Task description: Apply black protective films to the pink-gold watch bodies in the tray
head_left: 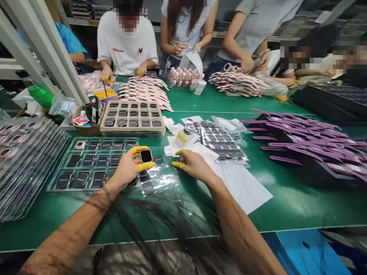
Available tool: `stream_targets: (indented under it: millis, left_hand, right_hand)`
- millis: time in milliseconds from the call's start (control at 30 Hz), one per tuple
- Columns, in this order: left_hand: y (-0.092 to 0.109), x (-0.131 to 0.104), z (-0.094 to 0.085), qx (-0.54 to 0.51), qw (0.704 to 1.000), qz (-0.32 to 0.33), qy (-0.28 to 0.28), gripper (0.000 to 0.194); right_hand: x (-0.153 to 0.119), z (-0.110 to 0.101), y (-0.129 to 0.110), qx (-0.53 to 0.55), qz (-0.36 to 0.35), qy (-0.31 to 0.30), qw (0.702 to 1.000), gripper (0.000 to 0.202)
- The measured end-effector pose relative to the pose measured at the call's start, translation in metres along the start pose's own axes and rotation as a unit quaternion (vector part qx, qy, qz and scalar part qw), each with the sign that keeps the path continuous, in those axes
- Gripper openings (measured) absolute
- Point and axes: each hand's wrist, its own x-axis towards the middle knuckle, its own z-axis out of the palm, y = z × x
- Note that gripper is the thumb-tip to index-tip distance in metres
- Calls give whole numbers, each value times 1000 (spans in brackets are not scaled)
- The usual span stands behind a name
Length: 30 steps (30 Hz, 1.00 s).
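My left hand (pixel 130 166), in yellow finger covers, holds a small smartwatch case (pixel 146 155) with a dark square screen. It is raised over the right edge of a clear compartment tray (pixel 69 147) filled with dark square pieces and one pink watch case. Beside it, my right hand (pixel 195 164) has its thumb and index finger apart, with nothing visible between them. Under and between the hands lies a clear plastic sheet (pixel 163 179) with dark square film pieces. Just past my right hand stands a bottle (pixel 183 135) with a metal top, on white paper.
Purple watch straps (pixel 309 141) pile up at right. Stacked clear trays (pixel 25 164) stand at left, and a beige tray (pixel 132 130) sits behind. Sheets of dark squares (pixel 220 141) lie near printed paper (pixel 243 187). Several co-workers handle pink straps (pixel 143 91) across the green table.
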Motion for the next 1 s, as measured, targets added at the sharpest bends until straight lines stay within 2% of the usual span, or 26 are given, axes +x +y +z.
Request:
stream_targets:
  millis: [167,267,300,367,433,500,600,700,867,1000]
  left_hand:
    - [-14,-1,4,20,999,26,-12,76]
    - [-23,-1,5,16,999,22,-22,74]
    - [-25,0,5,23,999,27,-19,73]
    - [-28,2,4,39,998,38,-7,68]
    - [-30,2,4,54,997,48,6,64]
    - [-33,0,7,63,996,56,7,62]
    - [-40,-1,12,83,995,55,-9,63]
    - [-46,2,14,111,992,54,-9,63]
    - [-41,-5,14,141,987,74,0,55]
    - [-34,-14,16,159,983,88,3,49]
  right_hand:
    - [18,22,-24,-69,32,37,996,32]
    - [20,29,-27,-57,11,72,996,24]
    - [21,32,-21,-44,-2,86,995,22]
    - [23,40,-7,51,-46,160,985,16]
    - [25,47,2,151,-82,174,970,16]
    - [21,51,-1,211,-99,155,960,19]
    - [9,55,-22,242,-141,120,953,14]
    - [1,57,-37,259,-170,138,941,16]
    - [-1,60,-36,268,-170,125,940,46]
    - [-3,70,-33,263,-198,95,939,52]
